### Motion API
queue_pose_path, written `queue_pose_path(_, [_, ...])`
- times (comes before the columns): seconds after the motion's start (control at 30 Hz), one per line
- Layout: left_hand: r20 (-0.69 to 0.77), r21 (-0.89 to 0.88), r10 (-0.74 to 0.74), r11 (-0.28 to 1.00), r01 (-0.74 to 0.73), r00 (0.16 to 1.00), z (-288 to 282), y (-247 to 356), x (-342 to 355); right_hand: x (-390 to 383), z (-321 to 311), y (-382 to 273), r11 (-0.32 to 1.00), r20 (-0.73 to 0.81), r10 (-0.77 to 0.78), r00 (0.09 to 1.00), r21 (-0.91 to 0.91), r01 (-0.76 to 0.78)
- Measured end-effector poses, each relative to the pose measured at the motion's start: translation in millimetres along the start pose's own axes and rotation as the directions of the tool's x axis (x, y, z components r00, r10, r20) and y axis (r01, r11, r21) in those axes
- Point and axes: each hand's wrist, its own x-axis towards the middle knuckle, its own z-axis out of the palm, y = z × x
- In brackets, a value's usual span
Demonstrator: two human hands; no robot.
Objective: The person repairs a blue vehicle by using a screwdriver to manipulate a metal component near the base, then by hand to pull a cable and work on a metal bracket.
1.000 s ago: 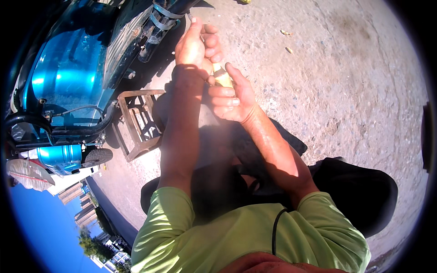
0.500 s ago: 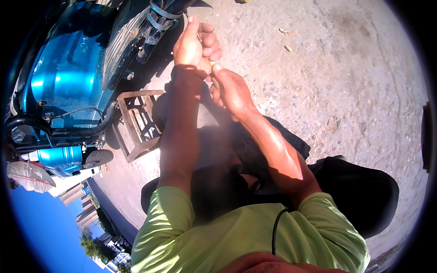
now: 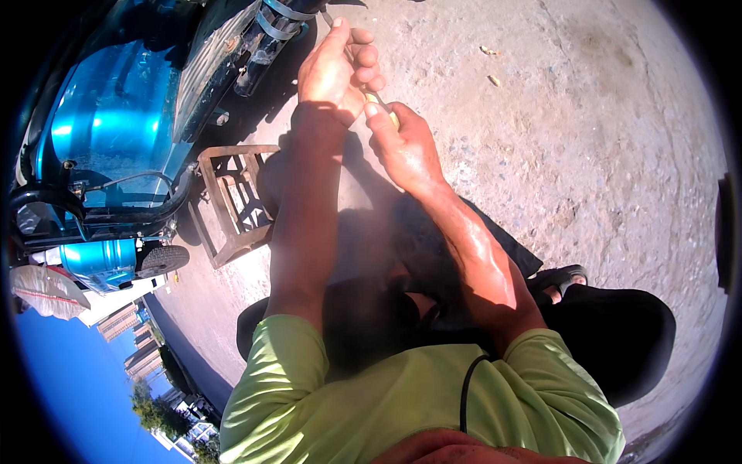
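Holding a small pale-yellow object (image 3: 395, 121): hand positions

Right hand (image 3: 406, 147): fingers curled closed around the object, thumb laid forward along it. The object is mostly hidden; it shows between the hands, past the upper right corner of a brown, open-framed low stool (image 3: 246, 243). Left hand (image 3: 340, 69): just beyond the right, thumb extended, fingers half-curled; whether they grip anything cannot be told. Both hands are above rough, pale grey ground (image 3: 603, 155). Two small yellowish scraps (image 3: 494, 80) lie toward the ground's upper edge in view. A glossy blue, rounded vehicle body (image 3: 108, 124) stands along its left edge.
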Motion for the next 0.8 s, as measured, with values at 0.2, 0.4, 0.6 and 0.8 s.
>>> queue_pose_path(0.2, [0.034, -0.064, -0.027, 0.998, 0.029, 0.999, -5, -3, 5, -1, 4, 2, 0.999, -0.027, 0.022, 0.999, 0.035, -0.022])
queue_pose_path(0.4, [0.041, -0.086, -0.032, 0.996, 0.036, 0.999, 0, 1, 2, 11, -19, 19, 0.133, 0.768, -0.061, 0.637, 0.639, -0.758])
queue_pose_path(0.6, [0.062, -0.102, -0.061, 0.993, 0.067, 0.996, -4, 5, 2, 9, -10, 13, 0.547, 0.642, 0.044, 0.765, 0.626, -0.556])
queue_pose_path(0.8, [-0.003, -0.063, -0.008, 0.998, 0.008, 1.0, 7, -2, 3, -5, -4, -7, 0.97, -0.09, -0.106, 0.99, -0.228, 0.083])
